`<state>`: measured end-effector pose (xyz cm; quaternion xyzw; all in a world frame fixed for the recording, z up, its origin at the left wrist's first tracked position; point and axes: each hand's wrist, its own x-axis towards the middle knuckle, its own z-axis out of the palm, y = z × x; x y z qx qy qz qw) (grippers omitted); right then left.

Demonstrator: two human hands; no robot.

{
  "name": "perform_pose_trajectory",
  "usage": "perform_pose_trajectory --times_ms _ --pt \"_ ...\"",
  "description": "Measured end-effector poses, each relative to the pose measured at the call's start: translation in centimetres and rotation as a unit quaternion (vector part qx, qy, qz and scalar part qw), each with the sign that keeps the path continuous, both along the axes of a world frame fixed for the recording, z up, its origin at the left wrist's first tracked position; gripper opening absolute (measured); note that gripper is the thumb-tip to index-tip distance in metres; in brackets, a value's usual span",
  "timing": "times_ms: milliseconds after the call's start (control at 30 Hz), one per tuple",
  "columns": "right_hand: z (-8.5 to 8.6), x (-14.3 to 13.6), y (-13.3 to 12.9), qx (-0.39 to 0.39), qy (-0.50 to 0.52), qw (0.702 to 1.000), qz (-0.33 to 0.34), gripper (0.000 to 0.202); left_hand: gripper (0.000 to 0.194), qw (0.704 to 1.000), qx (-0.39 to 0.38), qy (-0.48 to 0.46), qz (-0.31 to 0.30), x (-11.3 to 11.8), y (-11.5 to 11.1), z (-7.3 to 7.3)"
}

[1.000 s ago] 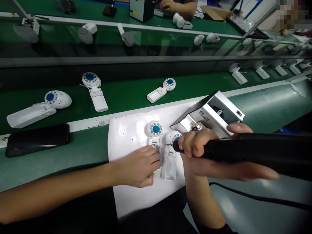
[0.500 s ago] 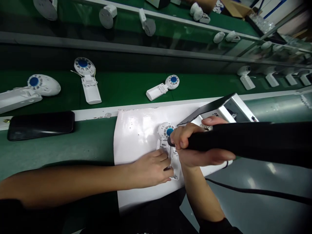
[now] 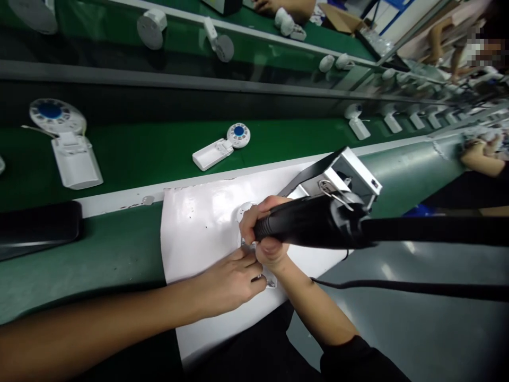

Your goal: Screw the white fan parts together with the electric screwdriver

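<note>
My right hand (image 3: 265,231) is wrapped round a black electric screwdriver (image 3: 304,220), whose thick body points back to the right. Its tip is hidden behind my fingers, above a white plastic device (image 3: 244,210) with a round head. That device lies on a white sheet (image 3: 199,233), mostly covered by my hands. Just below the screwdriver, my left hand (image 3: 234,277) has its fingers curled over the device's body, holding it against the sheet. A black cord (image 3: 382,286) runs off to the right.
An open-sided metal box (image 3: 353,175) stands behind my right hand. Similar white devices, one of them a nearby unit (image 3: 214,151), rest on the green conveyor belt (image 3: 159,148). A black phone (image 3: 40,228) lies at left. Co-workers' hands (image 3: 481,154) show at far right.
My view has swung right, so everything sits further left. The screwdriver's back end now shows, and my right hand covers more of the device's round head. My left hand stays on the device.
</note>
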<state>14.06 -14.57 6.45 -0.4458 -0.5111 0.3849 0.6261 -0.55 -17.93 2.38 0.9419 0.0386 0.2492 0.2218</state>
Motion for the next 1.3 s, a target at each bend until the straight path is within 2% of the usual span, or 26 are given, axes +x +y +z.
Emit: perform_pose_trajectory --times_ms 100,200,233,300,367,400,500,600,667,767,867,1000,1200,1300 --pt "0.7 -0.2 0.1 0.053 0.009 0.999 0.006 0.059 0.011 1.000 0.013 -0.003 0.008 -0.1 0.0 -0.2" --pt "4.1 0.6 -0.7 0.139 0.013 0.990 -0.021 0.052 0.012 1.000 0.018 -0.004 0.018 -0.1 0.3 0.1" --pt "5.6 1.3 -1.1 0.186 0.003 0.981 -0.061 0.049 0.012 1.000 0.014 -0.003 0.023 -0.2 0.4 0.2" --pt "8.3 3.1 -1.8 0.223 -0.051 0.955 -0.187 0.035 0.007 0.999 0.005 0.006 0.038 -0.4 0.6 0.5" --pt "9.8 5.3 -2.0 0.260 -0.094 0.923 -0.268 0.034 0.004 0.999 0.001 0.018 0.048 -0.6 0.8 0.6" --pt "10.0 6.4 -1.9 0.265 -0.107 0.912 -0.295 0.036 0.007 0.998 0.000 0.022 0.051 -0.7 0.8 0.6" --pt "8.7 8.8 -1.3 0.271 -0.106 0.900 -0.326 0.040 0.011 0.998 -0.007 0.018 0.057 -0.8 0.7 0.5" --pt "7.5 9.1 -1.3 0.284 -0.086 0.908 -0.296 0.040 0.008 0.998 -0.010 0.018 0.058 -0.8 0.6 0.4" --pt "7.5 8.1 -1.6 0.262 -0.059 0.934 -0.237 0.041 0.005 0.998 -0.010 0.017 0.058 -0.7 0.6 0.5" --pt "7.6 5.2 -1.3 0.218 -0.011 0.971 -0.097 0.049 0.004 0.998 -0.005 0.001 0.067 -0.4 0.6 0.8" --pt "6.9 2.4 0.2 0.228 0.009 0.973 -0.025 0.048 0.005 0.997 0.007 -0.010 0.075 -0.1 0.7 1.0" --pt "5.6 1.1 1.9 0.218 0.016 0.975 -0.039 0.042 0.008 0.997 0.017 0.000 0.077 0.1 0.7 1.0" --pt "4.5 0.9 2.0 0.158 0.033 0.983 -0.085 0.042 0.010 0.997 0.019 -0.001 0.075 0.1 0.6 0.8" --pt "3.8 0.5 2.1 0.144 0.040 0.986 -0.075 0.042 0.011 0.997 0.022 0.004 0.078 0.1 0.5 1.0"
